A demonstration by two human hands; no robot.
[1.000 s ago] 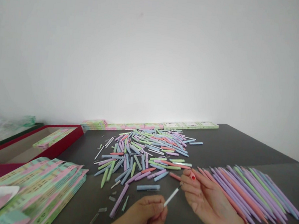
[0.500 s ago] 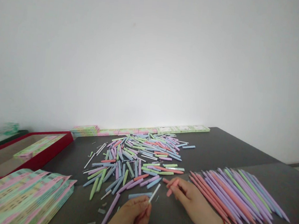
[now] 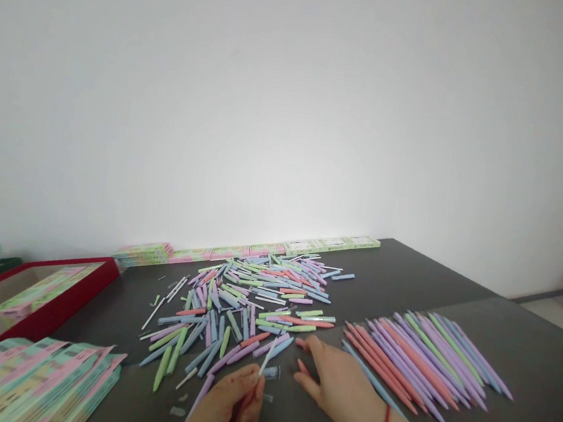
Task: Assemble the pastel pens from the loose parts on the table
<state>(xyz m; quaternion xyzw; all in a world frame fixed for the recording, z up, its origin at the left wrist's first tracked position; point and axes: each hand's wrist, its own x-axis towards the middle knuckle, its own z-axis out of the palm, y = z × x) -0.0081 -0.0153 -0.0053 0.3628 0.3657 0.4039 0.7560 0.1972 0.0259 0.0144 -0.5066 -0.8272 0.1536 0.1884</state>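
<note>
My left hand (image 3: 236, 401) is closed at the lower middle, pinching a thin white pen refill (image 3: 267, 357) that points up and away. Just beyond its fingertips lies a blue pen part (image 3: 272, 372), partly covered by the hand. To the right, my right hand (image 3: 331, 381), with a red cord at the wrist, reaches over the dark table with thumb and forefinger apart. Reddish patches show at those fingertips; I cannot tell whether they are small pieces. Beneath this hand and wrist a blue pen (image 3: 370, 373) lies beside the row of pastel pens (image 3: 427, 360).
A heap of loose pastel pen parts (image 3: 263, 290) spreads across the table's middle. Printed cartons (image 3: 328, 244) line the wall. At left are a red-sided box (image 3: 92, 288) and stacked printed packs (image 3: 42, 380). Small clear pieces (image 3: 177, 411) lie near my left hand.
The view has shifted slightly. My right hand's fingers have spread from a pinch near a red piece, and a blue pen shows under that hand. My left hand still holds the refill.
</note>
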